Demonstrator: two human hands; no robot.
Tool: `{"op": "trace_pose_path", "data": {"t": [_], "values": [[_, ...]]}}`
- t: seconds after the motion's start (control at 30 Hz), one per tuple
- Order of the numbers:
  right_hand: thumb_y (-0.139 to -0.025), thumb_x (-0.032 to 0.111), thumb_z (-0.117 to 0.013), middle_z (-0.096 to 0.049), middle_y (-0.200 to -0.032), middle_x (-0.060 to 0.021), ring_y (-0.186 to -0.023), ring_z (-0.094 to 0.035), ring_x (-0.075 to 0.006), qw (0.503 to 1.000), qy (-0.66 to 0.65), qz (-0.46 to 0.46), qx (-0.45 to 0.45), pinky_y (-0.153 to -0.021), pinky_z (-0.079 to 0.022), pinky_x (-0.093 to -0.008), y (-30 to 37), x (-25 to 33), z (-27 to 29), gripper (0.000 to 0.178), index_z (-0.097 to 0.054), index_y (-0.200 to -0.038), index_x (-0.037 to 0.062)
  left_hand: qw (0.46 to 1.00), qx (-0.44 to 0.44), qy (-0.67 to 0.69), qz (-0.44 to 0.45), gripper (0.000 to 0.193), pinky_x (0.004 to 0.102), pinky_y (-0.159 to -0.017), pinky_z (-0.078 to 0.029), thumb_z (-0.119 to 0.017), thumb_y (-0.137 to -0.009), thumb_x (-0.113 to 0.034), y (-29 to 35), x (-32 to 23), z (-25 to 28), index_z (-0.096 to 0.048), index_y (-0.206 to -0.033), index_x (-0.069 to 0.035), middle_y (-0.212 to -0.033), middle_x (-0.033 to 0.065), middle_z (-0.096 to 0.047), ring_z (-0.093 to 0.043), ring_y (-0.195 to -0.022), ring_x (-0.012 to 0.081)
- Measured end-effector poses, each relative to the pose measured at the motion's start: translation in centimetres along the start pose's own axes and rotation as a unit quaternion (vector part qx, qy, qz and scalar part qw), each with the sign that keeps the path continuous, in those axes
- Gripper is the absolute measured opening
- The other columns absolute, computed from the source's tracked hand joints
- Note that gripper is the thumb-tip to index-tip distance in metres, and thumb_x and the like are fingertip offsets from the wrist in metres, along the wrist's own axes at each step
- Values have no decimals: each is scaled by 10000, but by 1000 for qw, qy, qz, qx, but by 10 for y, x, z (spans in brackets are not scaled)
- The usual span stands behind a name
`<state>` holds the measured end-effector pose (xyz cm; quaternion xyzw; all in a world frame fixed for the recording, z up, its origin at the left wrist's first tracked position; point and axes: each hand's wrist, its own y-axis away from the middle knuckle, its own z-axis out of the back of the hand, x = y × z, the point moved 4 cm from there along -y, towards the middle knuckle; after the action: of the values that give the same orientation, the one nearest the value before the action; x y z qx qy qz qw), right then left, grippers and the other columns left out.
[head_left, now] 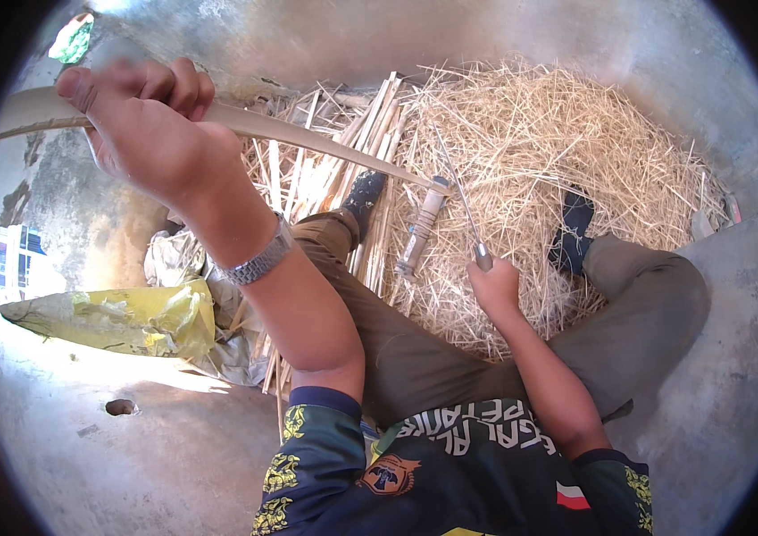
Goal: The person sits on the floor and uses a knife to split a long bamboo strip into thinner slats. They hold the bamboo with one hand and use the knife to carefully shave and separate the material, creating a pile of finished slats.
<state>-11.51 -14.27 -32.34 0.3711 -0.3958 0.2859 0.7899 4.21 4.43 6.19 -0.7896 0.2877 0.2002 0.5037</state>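
Raised at the upper left, my left hand (151, 125) is closed around a long, pale bamboo strip (308, 141). The strip slants down to the right, and its far end reaches the top of a short, greyish rod-like piece (420, 230) with bands around it. Whether the two touch, I cannot tell. My right hand (495, 288) is closed on the handle of a knife (465, 205), low in the middle. Its long thin blade points up and away, just right of the strip's end and the banded piece.
A wide heap of straw-like shavings (558, 134) lies between my legs against the wall. Split bamboo sticks (377, 134) lie left of it, by my foot. A yellow plastic sack (129, 317) rests on the left, near a hole (122, 407) in the concrete.
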Motion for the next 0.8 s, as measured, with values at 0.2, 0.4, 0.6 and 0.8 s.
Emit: {"op": "trace_pose_path", "data": {"t": [0.2,0.4,0.6,0.8], "values": [[-850,254,-666,-640,-647,-160,-621,-643,-281,995,-67,53,49,-629,-490,-415,5,10,-8,300,-649,-776,-36,998,47,27,12,460,287,-528,-179,-407,-1086,-499,-5,1,4,-356,-830,-119,-619,-18,-232,-177,-535,124],[-837,268,-661,-670,-698,-188,-683,-676,-359,996,79,-9,51,-661,-510,-447,-8,-15,-11,280,-685,-822,-10,999,30,29,33,485,290,-524,-172,-395,-1081,-531,-4,4,2,-349,-820,-125,-613,-20,-224,-170,-534,123],[-842,275,-670,-673,-691,-178,-672,-673,-345,997,-19,67,14,-657,-511,-447,15,36,8,285,-693,-831,-9,999,35,22,27,495,290,-524,-174,-383,-1080,-542,-11,6,9,-351,-817,-123,-616,-17,-222,-171,-534,125],[-864,268,-646,-697,-770,-190,-734,-691,-359,991,118,-15,60,-698,-527,-441,-3,-4,-7,261,-697,-868,12,999,26,24,29,486,290,-526,-181,-379,-1086,-524,-8,8,4,-345,-815,-122,-616,-15,-224,-176,-534,126]]}}
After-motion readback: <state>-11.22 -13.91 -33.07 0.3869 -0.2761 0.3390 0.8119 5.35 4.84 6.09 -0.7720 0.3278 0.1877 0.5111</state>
